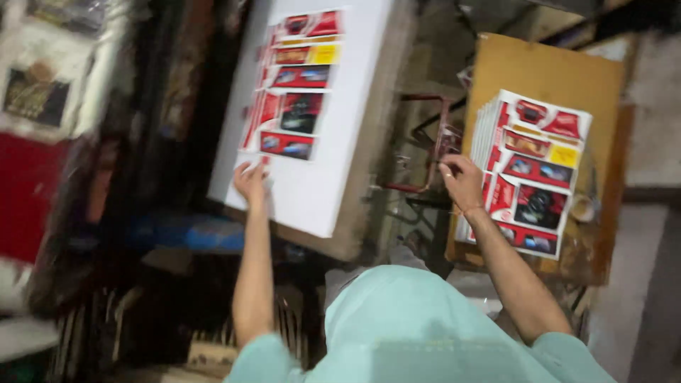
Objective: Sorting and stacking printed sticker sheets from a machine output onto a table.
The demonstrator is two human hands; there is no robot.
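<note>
The left hand reaches up to the lower left edge of a printed sheet, red with small pictures and a yellow patch, that lies flat on a white board. Its fingers are bent and touch the sheet's corner; blur hides whether they pinch it. The board rests tilted on a grey slab. The right hand is at the left edge of a stack of like sheets, fingers curled loosely against the top sheets' edge; whether it has hold of one cannot be told. The stack lies on a brown board, well apart from the white one. Between the two stands a red metal frame. Pale green sleeves fill the bottom of the view.
</note>
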